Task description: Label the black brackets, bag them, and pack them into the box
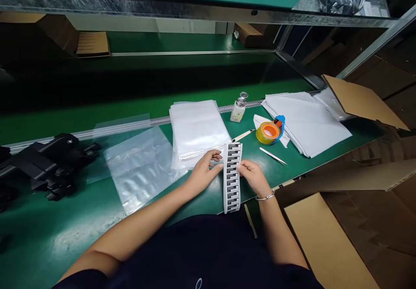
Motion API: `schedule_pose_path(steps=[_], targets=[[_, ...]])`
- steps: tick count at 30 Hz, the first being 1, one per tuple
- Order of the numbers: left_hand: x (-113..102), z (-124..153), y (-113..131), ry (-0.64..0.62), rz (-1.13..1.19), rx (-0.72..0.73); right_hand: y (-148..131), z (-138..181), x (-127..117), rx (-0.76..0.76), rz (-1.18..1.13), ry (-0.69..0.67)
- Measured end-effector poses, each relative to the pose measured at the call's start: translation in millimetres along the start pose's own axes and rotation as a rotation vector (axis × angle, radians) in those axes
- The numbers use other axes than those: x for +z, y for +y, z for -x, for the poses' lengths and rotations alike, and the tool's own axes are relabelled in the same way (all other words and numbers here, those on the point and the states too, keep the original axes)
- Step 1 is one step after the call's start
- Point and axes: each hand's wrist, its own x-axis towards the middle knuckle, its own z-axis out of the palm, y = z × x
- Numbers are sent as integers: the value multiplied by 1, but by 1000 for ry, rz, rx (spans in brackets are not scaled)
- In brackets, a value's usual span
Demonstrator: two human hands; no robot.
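Observation:
A long strip of printed labels (232,180) hangs in front of my body, black and white blocks down its length. My right hand (255,176) pinches its right edge between thumb and fingers. Beside the left edge is my left hand (205,172), thumb and fingers apart, the thumb tip close to the strip; whether it touches cannot be told. Beyond the left hand lies a stack of clear plastic bags (199,128). A single clear bag (143,163) lies flat to the left. Behind the strip's top rests a thin pale cutter-like tool (243,136).
Tweezers (273,155), a tape roll on a blue dispenser (269,132) and a pump bottle (238,110) stand to the right. White sheets (305,120) lie beyond them. Black wheeled parts (52,163) sit left. Cardboard boxes (328,241) flank the bench; a metal shelf (195,11) crosses overhead.

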Motion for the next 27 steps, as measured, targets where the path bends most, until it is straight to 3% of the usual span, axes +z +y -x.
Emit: schedule_pose_path(steps=[6, 17, 19, 23, 27], targets=[[1, -10, 1, -115, 158, -43, -3, 2, 3, -18, 50, -44], [-2, -15, 5, -94, 194, -120, -3, -3, -1, -46, 153, -76], [-4, -17, 5, -89, 235, -155, -9, -18, -9, -78, 305, 5], [-10, -22, 2, -35, 336, -213, -15, -64, -18, -166, 832, 196], [-20, -23, -2, 30, 407, -243, -2, -92, -12, -193, 1021, 126]])
